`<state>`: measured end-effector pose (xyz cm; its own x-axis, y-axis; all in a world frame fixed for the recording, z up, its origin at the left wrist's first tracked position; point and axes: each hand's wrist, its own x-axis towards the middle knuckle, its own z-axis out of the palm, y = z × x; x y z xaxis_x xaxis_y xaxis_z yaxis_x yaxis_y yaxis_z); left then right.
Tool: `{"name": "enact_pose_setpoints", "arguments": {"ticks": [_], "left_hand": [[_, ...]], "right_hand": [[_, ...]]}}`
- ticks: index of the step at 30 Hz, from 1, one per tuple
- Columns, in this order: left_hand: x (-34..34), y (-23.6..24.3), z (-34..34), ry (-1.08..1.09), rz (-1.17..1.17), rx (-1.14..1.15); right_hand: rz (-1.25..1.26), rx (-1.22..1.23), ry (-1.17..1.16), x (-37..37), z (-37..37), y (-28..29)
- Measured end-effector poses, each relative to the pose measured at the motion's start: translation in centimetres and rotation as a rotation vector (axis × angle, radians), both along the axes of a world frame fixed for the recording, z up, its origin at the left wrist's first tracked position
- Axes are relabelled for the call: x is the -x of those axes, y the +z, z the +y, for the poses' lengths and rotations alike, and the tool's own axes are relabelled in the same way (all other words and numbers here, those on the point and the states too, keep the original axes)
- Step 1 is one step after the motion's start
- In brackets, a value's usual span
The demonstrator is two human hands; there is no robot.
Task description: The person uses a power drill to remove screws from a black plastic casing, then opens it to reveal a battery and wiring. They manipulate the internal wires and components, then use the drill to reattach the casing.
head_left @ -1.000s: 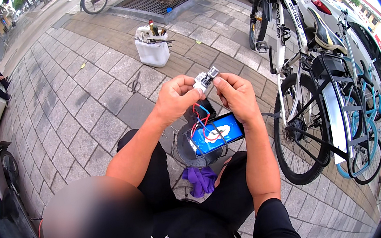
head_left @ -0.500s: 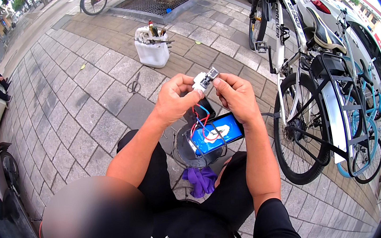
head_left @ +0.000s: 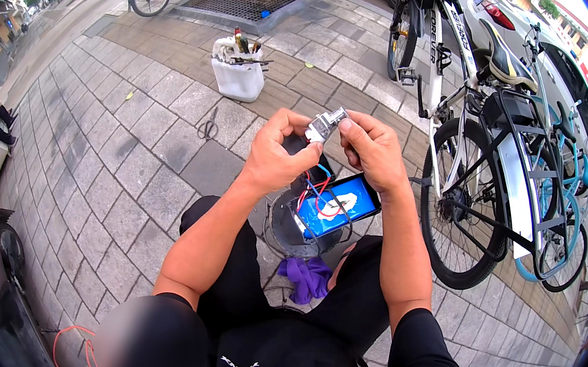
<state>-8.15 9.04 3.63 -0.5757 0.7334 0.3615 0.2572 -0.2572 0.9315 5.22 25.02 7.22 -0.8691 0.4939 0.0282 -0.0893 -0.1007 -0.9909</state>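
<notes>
Head view: our left hand [head_left: 274,152] and right hand [head_left: 376,150] pinch opposite ends of a small white-and-grey fitting [head_left: 323,128], probably for steadiness, beyond the blue pack [head_left: 343,205]'s upper edge.

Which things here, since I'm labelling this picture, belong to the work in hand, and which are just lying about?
Likely in the work:
small white-and-grey part, between left hand and right hand
blue-faced block below the hands
white tool container, perhaps kept for it

Seemingly just lying about:
scissors on the paving, untouched
purple cloth
yellowish leaf
</notes>
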Motion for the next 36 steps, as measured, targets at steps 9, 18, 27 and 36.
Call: {"name": "enact_pose_setpoints", "arguments": {"ticks": [9,18,27,36], "left_hand": [[-0.3,0.3,0.0,0.037,0.030,0.004],[-0.6,0.2,0.1,0.098,0.139,0.029],[-0.5,0.3,-0.2,0.028,0.020,0.019],[0.6,0.2,-0.6,-0.150,-0.201,0.021]], "right_hand": [[0.005,0.009,0.002,0.0,0.1,0.0],[0.027,-0.022,0.011,-0.3,0.4,-0.2],[0.035,0.038,-0.017,0.0,0.2,-0.3],[0.030,-0.014,-0.037,0.4,-0.1,-0.4]]}}
